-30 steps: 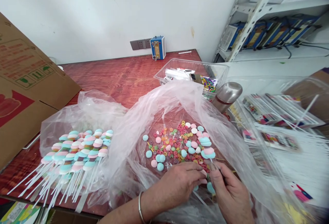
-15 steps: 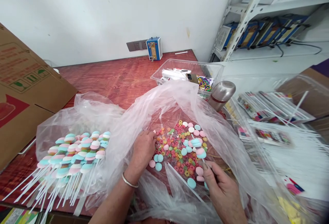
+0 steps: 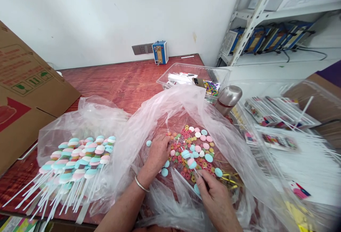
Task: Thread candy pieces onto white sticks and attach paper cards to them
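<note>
From my seat at the head camera, I see the right hand (image 3: 217,193) with thumb and forefinger clamped on a white stick (image 3: 196,171). Its threaded candy stack (image 3: 189,159), blue and pink marshmallow discs, sits just beyond those fingertips, tilted toward the left hand (image 3: 159,150). The left fingers are bunched together with their tips among the gummy rings (image 3: 187,176); whether they have pinched one I cannot tell.

Loose marshmallow discs (image 3: 208,158) lie beyond and to the right of the stack, and a spare stick (image 3: 183,180) lies to the left of the right fingers, on the clear plastic sheet (image 3: 170,99). Well to the left of the left hand is a batch of loaded skewers (image 3: 77,161).

To do this well, I would hold the right pinch close beneath the lowest disc so that the stick cannot bend or swing. With the left fingertips I would lift one ring by its rim, leaving its hole clear, and line it up with the stick before pressing. Soft discs should dent easily, I judge, so light pressure is best, and the left wrist should ride above the sheet's folds rather than drag them.
</note>
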### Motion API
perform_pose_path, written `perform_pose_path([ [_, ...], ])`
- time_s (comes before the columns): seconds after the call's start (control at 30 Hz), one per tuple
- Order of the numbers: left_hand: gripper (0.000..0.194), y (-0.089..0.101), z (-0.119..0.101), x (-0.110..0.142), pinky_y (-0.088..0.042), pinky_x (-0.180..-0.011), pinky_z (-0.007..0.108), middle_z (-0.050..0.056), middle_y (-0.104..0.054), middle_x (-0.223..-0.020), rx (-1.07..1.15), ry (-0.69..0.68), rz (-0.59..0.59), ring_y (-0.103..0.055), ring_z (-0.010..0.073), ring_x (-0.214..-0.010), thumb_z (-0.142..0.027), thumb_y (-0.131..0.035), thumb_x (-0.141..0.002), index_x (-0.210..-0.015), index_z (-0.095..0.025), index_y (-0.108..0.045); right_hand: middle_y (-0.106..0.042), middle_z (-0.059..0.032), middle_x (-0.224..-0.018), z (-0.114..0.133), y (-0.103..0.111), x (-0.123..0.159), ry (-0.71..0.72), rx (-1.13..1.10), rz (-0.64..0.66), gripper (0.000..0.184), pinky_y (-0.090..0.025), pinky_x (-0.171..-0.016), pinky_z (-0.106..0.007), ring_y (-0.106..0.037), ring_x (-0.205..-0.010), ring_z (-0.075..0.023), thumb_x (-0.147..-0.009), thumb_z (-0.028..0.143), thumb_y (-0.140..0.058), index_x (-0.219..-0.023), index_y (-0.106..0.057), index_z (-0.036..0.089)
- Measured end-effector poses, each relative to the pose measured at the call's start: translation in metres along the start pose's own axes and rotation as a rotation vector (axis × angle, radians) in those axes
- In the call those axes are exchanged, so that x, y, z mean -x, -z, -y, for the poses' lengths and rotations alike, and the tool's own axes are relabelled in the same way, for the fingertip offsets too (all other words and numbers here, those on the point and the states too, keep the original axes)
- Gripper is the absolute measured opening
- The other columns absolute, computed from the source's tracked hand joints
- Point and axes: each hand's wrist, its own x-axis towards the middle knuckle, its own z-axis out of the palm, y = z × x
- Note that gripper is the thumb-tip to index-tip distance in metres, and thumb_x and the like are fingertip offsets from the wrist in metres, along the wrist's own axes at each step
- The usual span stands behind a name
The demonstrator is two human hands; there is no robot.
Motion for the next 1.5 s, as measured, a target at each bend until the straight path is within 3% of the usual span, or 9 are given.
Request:
perform_pose_path([
  [0.13, 0.021, 0.005, -0.01, 0.005, -0.049, -0.082, 0.035, 0.005, -0.07, -0.089, 0.275, 0.167, -0.047, -0.064, 0.0207, -0.087, -0.011, -0.057, -0.079, -0.096, -0.018, -0.066, -0.063, 0.0004, -0.064, -0.002, -0.006, -0.003, 0.017, 0.058, 0.007, 0.036, -0.04, -0.057, -0.023, -0.06, -0.059, -0.0163, -0.097, 0.041, -0.038, -0.076, -0.059, 0.021],
  [0.23, 0.03, 0.012, -0.021, 0.004, -0.05, -0.072, 0.03, 0.003, -0.072, -0.085, 0.646, 0.325, 0.032, -0.065, 0.0169, -0.075, -0.023, -0.06, -0.083, -0.111, -0.017, -0.066, -0.064, -0.0002, -0.064, -0.002, -0.007, -0.005, 0.043, 0.081, -0.005, 0.035, -0.039, -0.056, -0.023, -0.06, -0.058, -0.0164, -0.097, 0.04, -0.037, -0.075, -0.058, 0.021],
  [0.33, 0.028, 0.015, -0.029, 0.004, -0.049, -0.062, 0.026, 0.003, -0.071, -0.075, 0.845, 0.404, 0.13, -0.063, 0.0151, -0.064, -0.035, -0.064, -0.081, -0.1, -0.016, -0.071, -0.064, -0.0002, -0.063, 0.0, -0.006, -0.006, 0.054, 0.1, -0.008, 0.034, -0.038, -0.055, -0.023, -0.059, -0.057, -0.0161, -0.097, 0.038, -0.037, -0.075, -0.057, 0.022],
  [0.4, 0.025, 0.014, -0.03, 0.005, -0.05, -0.064, 0.026, 0.004, -0.073, -0.078, 0.9, 0.426, 0.127, -0.064, 0.0155, -0.068, -0.035, -0.069, -0.077, -0.092, -0.016, -0.072, -0.063, -0.0002, -0.062, 0.002, -0.005, -0.006, 0.051, 0.108, -0.011, 0.034, -0.037, -0.054, -0.023, -0.058, -0.055, -0.0159, -0.096, 0.038, -0.036, -0.073, -0.056, 0.022],
  [0.6, 0.02, 0.003, -0.03, 0.01, -0.053, -0.072, 0.027, 0.005, -0.075, -0.087, 0.894, 0.374, 0.081, -0.068, 0.0175, -0.078, -0.03, -0.07, -0.075, -0.089, -0.016, -0.07, -0.06, -0.0009, -0.059, 0.006, -0.002, -0.005, -0.012, 0.074, 0.019, 0.033, -0.035, -0.053, -0.025, -0.055, -0.054, -0.0164, -0.094, 0.037, -0.037, -0.069, -0.052, 0.022],
  [0.87, 0.017, -0.005, -0.044, 0.02, -0.055, -0.074, 0.029, 0.004, -0.076, -0.089, 0.803, 0.318, -0.01, -0.07, 0.018, -0.08, -0.028, -0.062, -0.083, -0.094, -0.018, -0.072, -0.059, -0.0029, -0.068, 0.019, -0.016, -0.002, -0.132, -0.191, 0.086, 0.031, -0.041, -0.058, -0.027, -0.052, -0.063, -0.0177, -0.091, 0.041, -0.036, -0.073, -0.051, 0.022],
  [1.1, 0.017, 0.0, -0.042, 0.024, -0.053, -0.08, 0.029, 0.003, -0.076, -0.092, 0.69, 0.15, -0.03, -0.069, 0.017, -0.085, -0.022, -0.059, -0.086, -0.095, -0.02, -0.073, -0.036, 0.0076, -0.057, 0.017, -0.018, 0.003, -0.294, -0.619, 0.215, 0.032, -0.022, -0.043, -0.023, -0.029, -0.047, -0.0114, -0.093, 0.051, -0.039, -0.08, -0.047, 0.023],
  [1.3, 0.018, -0.004, -0.041, 0.03, -0.054, -0.079, 0.03, 0.004, -0.076, -0.09, 0.68, 0.15, -0.034, -0.069, 0.0175, -0.083, -0.021, -0.057, -0.086, -0.095, -0.019, -0.073, -0.031, 0.009, -0.053, 0.017, -0.019, 0.006, -0.309, -0.633, 0.181, 0.033, -0.019, -0.041, -0.023, -0.026, -0.045, -0.011, -0.093, 0.052, -0.038, -0.081, -0.048, 0.023],
  [1.5, 0.017, -0.004, -0.043, 0.032, -0.054, -0.08, 0.03, 0.004, -0.076, -0.091, 0.71, 0.12, -0.03, -0.069, 0.0176, -0.085, -0.02, -0.056, -0.087, -0.094, -0.019, -0.072, -0.037, 0.0072, -0.052, 0.017, -0.019, 0.006, -0.275, -0.548, 0.103, 0.034, -0.026, -0.045, -0.023, -0.034, -0.047, -0.0117, -0.093, 0.048, -0.042, -0.07, -0.045, 0.024],
])
